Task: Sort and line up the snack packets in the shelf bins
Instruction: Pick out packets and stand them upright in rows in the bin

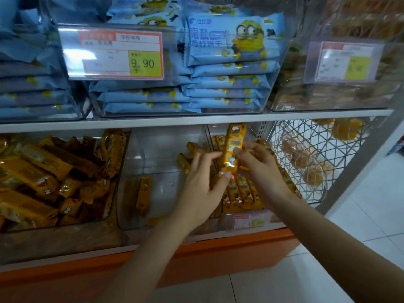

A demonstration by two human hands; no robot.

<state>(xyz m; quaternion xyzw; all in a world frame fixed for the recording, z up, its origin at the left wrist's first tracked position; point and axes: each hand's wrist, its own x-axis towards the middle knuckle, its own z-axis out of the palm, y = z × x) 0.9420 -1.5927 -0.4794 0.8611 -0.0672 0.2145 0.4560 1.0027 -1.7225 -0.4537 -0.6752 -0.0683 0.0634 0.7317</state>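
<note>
A long yellow snack packet (233, 145) stands upright between both my hands in front of the lower shelf. My left hand (202, 189) pinches its lower end with thumb and fingers. My right hand (258, 165) grips its middle from the right. Behind and under my hands, the right clear bin (249, 221) holds a neat row of the same yellow packets (242, 193). The middle clear bin (140, 215) holds one yellow packet (143, 192) leaning near its left wall and a few at its back (185, 160). The left bin is full of jumbled yellow packets (43, 178).
The upper shelf carries clear bins of stacked blue cartoon biscuit packets (229, 68) with a 9.90 price tag (118, 55). To the right stands a white wire basket (310, 162) with wrapped round pastries. An orange shelf base (218, 252) and white floor tiles lie below.
</note>
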